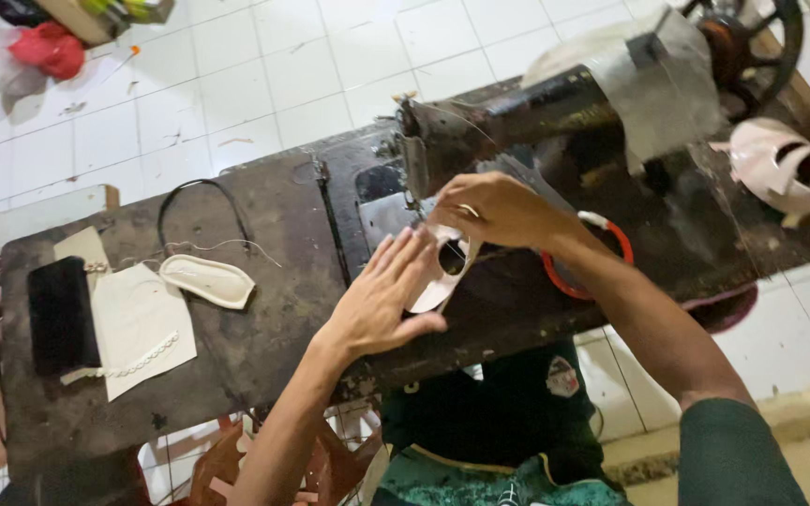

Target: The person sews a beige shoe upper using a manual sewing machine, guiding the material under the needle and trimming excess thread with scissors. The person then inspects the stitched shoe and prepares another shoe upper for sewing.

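Note:
A black sewing machine (517, 117) stands on a dark worn table (264, 328). Under its needle lies a pale cream shoe piece (442, 272). My left hand (386, 295) lies flat with fingers spread on the near end of that piece. My right hand (494, 208) reaches in from the right and pinches the piece close to the needle, a ring on one finger. A red and white bangle (602, 253) lies on the table under my right wrist.
A cream insole (208, 279) with loose thread and a black cord loop (201, 197) lie left of the machine. Further left are pale paper patterns (138, 323) and a black pad (60, 314). A pale shoe upper (785, 169) rests at right. White tiled floor surrounds.

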Motion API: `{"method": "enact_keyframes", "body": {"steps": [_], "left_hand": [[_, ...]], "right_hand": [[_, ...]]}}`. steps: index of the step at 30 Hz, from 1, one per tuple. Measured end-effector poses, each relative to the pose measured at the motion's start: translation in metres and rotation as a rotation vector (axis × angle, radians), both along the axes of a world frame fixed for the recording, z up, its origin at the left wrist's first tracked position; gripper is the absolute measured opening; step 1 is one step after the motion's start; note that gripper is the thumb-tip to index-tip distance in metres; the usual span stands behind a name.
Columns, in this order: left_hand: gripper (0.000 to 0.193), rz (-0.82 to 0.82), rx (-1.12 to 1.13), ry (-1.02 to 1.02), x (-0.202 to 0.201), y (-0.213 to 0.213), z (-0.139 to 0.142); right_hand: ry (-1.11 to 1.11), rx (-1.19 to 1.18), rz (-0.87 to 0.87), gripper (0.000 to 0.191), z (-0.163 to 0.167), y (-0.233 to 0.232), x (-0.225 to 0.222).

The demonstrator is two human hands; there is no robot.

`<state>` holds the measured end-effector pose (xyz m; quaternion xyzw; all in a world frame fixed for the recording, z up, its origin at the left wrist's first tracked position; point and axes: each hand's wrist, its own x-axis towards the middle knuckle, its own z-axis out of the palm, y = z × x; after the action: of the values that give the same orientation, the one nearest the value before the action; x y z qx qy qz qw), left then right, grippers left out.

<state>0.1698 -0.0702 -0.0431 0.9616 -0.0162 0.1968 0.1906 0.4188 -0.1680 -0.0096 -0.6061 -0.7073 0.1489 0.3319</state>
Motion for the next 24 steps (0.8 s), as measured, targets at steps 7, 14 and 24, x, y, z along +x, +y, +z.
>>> {"method": "enact_keyframes", "body": {"steps": [7, 14, 24], "left_hand": [[0.065, 0.062, 0.340, 0.042, 0.009, 0.026, -0.007], [0.065, -0.006, 0.082, 0.044, 0.017, 0.031, -0.006], [0.070, -0.036, 0.027, 0.066, 0.020, 0.032, -0.002]], "right_hand": [[-0.129, 0.097, 0.066, 0.018, -0.002, 0.014, 0.015], [-0.013, -0.009, 0.021, 0.028, -0.014, 0.021, 0.029], [-0.313, 0.266, -0.211, 0.029, 0.025, -0.045, -0.004]]}}
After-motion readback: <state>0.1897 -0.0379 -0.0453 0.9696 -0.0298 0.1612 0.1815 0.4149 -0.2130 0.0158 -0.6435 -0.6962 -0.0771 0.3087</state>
